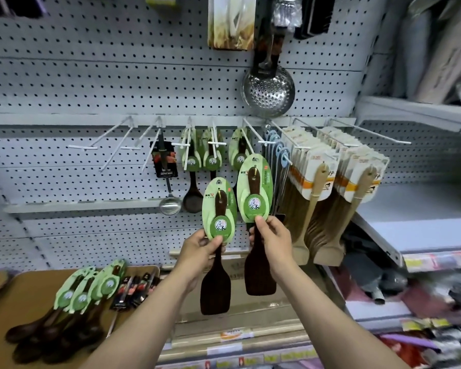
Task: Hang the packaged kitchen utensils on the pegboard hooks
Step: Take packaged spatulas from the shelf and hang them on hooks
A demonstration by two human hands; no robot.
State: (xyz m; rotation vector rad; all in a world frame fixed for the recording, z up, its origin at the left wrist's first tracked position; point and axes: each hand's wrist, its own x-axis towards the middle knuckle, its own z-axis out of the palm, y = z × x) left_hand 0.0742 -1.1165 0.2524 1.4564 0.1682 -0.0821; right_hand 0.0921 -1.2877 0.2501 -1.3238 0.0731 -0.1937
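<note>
My left hand (197, 246) pinches a dark wooden spatula (215, 288) by the lower edge of its green oval card, held upright below the hooks. My right hand (273, 241) grips a second dark spatula (258, 272) just under its green card (254, 187), which is raised higher, its top close to a white hook (250, 139) where a like green-carded utensil hangs. Two more green-carded utensils (190, 155) hang on hooks to the left. Several empty white hooks (109, 141) jut out of the grey pegboard (91, 83) further left.
A pile of green-carded dark spoons (83, 291) and black-carded utensils (136, 288) lies on a brown board at lower left. A small steel ladle (168, 182) and a steel skimmer (268, 91) hang on the board. Pale wooden spatulas (330, 182) crowd the hooks at right.
</note>
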